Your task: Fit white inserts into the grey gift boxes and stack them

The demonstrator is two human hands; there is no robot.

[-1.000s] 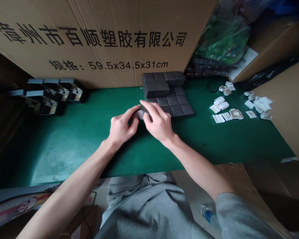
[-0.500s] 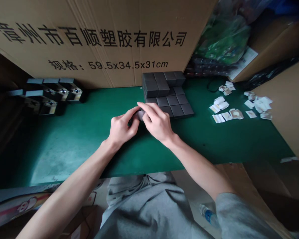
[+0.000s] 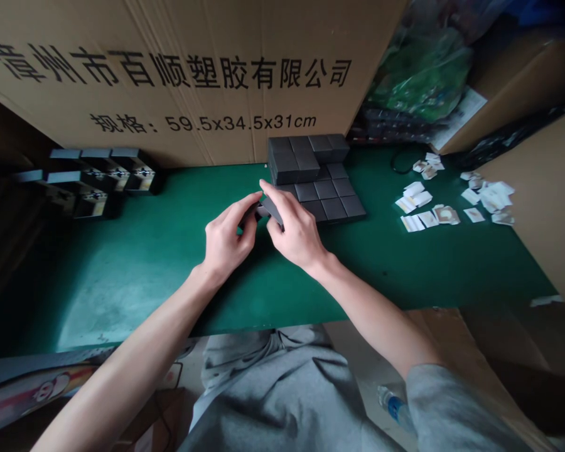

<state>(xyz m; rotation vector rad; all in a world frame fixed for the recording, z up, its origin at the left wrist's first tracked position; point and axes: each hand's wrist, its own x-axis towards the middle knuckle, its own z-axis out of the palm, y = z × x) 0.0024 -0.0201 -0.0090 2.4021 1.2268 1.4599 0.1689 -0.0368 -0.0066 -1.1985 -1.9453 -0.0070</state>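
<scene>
Between my two hands, above the green table, is a small black box (image 3: 274, 211), mostly covered by fingers. One flat dark side of it shows slanting under my right fingers, with a gap toward the left. My left hand (image 3: 228, 237) is closed on its left part, thumb and forefinger gripping the edge. On the right part, my right hand (image 3: 294, 229) is closed, its forefinger stretched over the top. Just behind my right hand stands a stack of black boxes (image 3: 329, 194), closed and packed in rows, higher at the back.
Several open black boxes (image 3: 91, 204) stand at the table's left. Small white paper pieces (image 3: 417, 198) lie in groups on the right of the green table (image 3: 169, 263). A large printed carton (image 3: 193, 37) walls the back. A plastic bottle (image 3: 395, 405) is below the table edge.
My hands have spread slightly apart. The box between them has tilted, so a dark flat side and a gap now show. The stack and the papers have not moved.
</scene>
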